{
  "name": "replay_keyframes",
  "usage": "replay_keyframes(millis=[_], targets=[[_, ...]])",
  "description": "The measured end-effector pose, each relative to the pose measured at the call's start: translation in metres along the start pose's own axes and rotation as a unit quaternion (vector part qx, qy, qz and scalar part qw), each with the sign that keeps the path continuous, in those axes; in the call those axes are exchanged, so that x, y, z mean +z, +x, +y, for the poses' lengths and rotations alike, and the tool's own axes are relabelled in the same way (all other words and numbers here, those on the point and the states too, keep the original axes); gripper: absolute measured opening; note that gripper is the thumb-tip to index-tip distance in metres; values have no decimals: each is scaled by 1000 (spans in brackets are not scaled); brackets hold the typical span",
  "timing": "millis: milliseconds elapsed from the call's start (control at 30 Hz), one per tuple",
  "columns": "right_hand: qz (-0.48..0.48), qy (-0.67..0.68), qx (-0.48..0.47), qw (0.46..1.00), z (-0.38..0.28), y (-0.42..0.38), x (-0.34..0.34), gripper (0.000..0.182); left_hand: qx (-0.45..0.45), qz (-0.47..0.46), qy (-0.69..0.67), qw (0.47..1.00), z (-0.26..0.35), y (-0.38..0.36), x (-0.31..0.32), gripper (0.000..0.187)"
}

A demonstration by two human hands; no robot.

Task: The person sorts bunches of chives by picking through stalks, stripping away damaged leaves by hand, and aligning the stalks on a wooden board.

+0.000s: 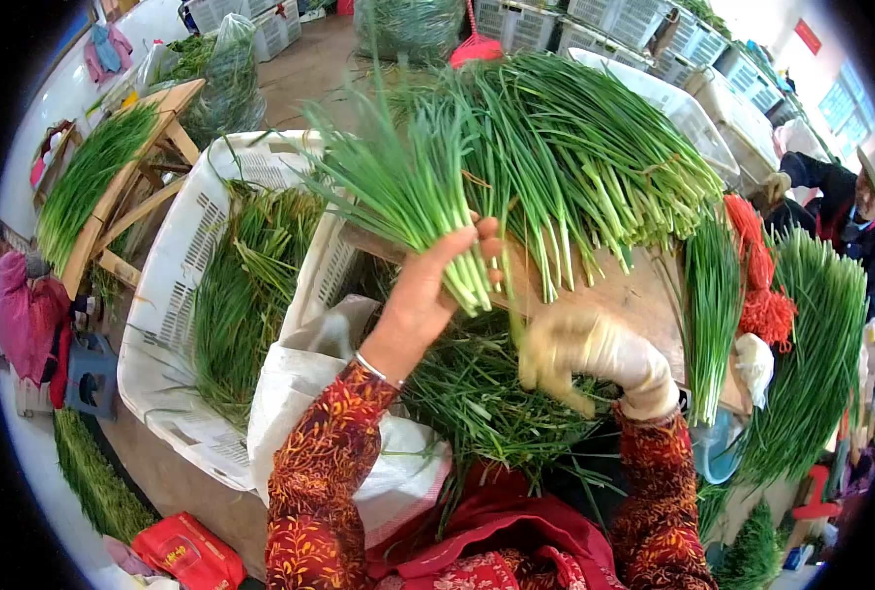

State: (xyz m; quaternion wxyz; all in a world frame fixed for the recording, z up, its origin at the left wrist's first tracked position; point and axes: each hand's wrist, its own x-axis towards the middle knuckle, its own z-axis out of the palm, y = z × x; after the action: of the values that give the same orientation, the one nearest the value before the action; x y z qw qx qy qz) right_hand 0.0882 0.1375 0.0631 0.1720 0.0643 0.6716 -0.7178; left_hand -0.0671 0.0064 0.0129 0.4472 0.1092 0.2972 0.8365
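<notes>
My left hand (427,285) is closed around the pale stem ends of a bunch of Chinese chives (408,187), whose green leaf tips fan up and to the left, blurred by motion. To the right and slightly lower, my right hand (585,354) wears a pale glove and is smeared by motion. Its fingers point downward and look apart, with nothing clear between them. Beneath it lies a heap of loose chive leaves (496,393) near my lap. A big pile of chives (595,147) covers the wooden board (644,295) ahead, stems toward me.
A white plastic crate (162,315) with loose leaves stands at left, beside a white sack (290,383). Red ties (757,285) hang at the board's right, near more chives (811,344). Another person (850,197) is at far right. A wooden stand (113,216) bears chives at left.
</notes>
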Motion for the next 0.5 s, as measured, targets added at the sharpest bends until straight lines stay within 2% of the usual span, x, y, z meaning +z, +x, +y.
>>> replay_keyframes(millis=[33,67,100,133,167,233,267,333,433,500], targets=[[-106,-89,101,985,1,-5,1,39,-5,-5,-28,1000,4,2,-7,28],[-16,-268,84,960,7,-6,7,42,-1,-34,-59,998,4,3,-9,27],[74,-436,62,895,10,-4,12,45,-2,-33,-60,998,5,4,-10,27],[146,-422,50,893,5,0,11,44,-11,-31,-52,998,4,5,-12,27],[210,-346,39,914,-2,8,9,42,-19,-31,-44,998,3,5,-13,26],[309,-414,4,856,-10,26,8,43,-27,-27,-38,999,5,5,-12,27],[309,-413,2,857,-11,38,9,43,-27,-31,-42,998,7,4,-10,25],[353,-538,43,764,-6,62,8,41,-28,-22,-59,998,12,1,-6,24],[407,-513,-2,756,4,77,1,41,-21,-48,-76,996,20,0,-6,25],[410,-517,33,751,2,84,-4,38,-28,-44,-80,995,19,1,-7,26]])
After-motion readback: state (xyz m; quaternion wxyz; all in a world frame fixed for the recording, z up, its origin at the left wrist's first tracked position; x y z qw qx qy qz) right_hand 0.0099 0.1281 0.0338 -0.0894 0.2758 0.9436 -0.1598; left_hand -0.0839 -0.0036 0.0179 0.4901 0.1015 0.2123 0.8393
